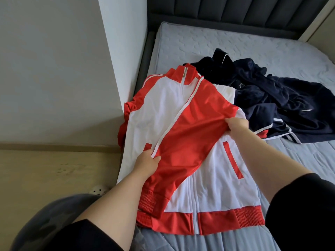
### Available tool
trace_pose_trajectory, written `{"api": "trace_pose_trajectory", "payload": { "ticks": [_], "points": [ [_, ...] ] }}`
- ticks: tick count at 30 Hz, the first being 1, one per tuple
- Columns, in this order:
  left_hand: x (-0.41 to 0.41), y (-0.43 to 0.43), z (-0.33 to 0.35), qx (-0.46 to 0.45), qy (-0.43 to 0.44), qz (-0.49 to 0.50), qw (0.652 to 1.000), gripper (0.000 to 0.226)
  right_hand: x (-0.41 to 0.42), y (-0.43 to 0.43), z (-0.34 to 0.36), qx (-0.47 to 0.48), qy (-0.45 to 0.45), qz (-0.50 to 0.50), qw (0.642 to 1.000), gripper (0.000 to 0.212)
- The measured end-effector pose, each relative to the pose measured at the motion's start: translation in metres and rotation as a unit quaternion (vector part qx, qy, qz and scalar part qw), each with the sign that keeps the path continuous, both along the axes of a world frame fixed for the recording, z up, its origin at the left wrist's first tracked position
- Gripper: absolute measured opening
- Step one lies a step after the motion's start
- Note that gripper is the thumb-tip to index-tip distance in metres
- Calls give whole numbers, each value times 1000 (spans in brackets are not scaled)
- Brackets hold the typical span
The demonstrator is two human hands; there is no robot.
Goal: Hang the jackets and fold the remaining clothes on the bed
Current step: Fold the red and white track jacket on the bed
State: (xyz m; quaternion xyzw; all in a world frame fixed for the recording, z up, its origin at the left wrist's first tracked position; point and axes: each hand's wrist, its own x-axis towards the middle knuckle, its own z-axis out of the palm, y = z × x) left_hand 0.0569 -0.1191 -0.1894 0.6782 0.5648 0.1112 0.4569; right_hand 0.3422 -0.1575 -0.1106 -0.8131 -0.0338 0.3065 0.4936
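A red and white zip-up jacket [163, 109] lies front up on the bed [208, 42], collar toward the headboard. One red sleeve is folded diagonally across its chest. My left hand [146, 163] pinches that sleeve near its white stripe, low on the left. My right hand [236, 125] grips the sleeve's upper edge at the right. A heap of dark navy clothes [275, 98] with white trim lies just behind and to the right of the jacket.
The dark padded headboard [235, 9] runs along the back. A grey wall corner [116, 57] stands left of the bed, with wooden floor [45, 171] below it. A small white perforated object [98, 190] sits on the floor near my leg.
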Motion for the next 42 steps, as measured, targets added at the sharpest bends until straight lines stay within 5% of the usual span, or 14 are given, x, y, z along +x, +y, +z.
{"api": "trace_pose_trajectory", "payload": {
  "ticks": [2,6,9,12,15,18,23,27,32,37,42],
  "points": [
    [-3,-2,3,12,-11,9,1000,25,-10,-6,-1,-42,-193,-55,979,38],
    [-11,-5,4,-19,-25,-20,999,29,-63,-10,-19,-27,-440,132,888,59],
    [-19,-6,7,-74,-23,-60,995,44,-107,-23,-49,-84,-515,316,792,64],
    [-31,-9,9,-74,71,-145,984,54,-118,-45,-83,-223,-478,442,726,68],
    [-40,-13,10,-55,124,-210,968,47,-121,-48,-85,-249,-455,434,736,71],
    [-46,-15,9,-49,119,-232,964,49,-143,-43,-81,-180,-484,418,747,75],
    [-63,-19,-1,23,136,-200,970,45,-167,-63,-101,-217,-484,511,677,78],
    [-80,-21,-6,55,148,-165,974,39,-184,-52,-99,-195,-471,468,722,78],
    [-89,-20,-1,38,152,-123,980,27,-196,-61,-106,-210,-492,499,681,75],
    [-77,-6,12,74,149,-73,983,17,-203,-37,-89,-152,-500,451,724,73],
    [-64,23,5,65,48,2,997,54,-198,12,-71,-158,-519,438,717,69]
  ]
}}
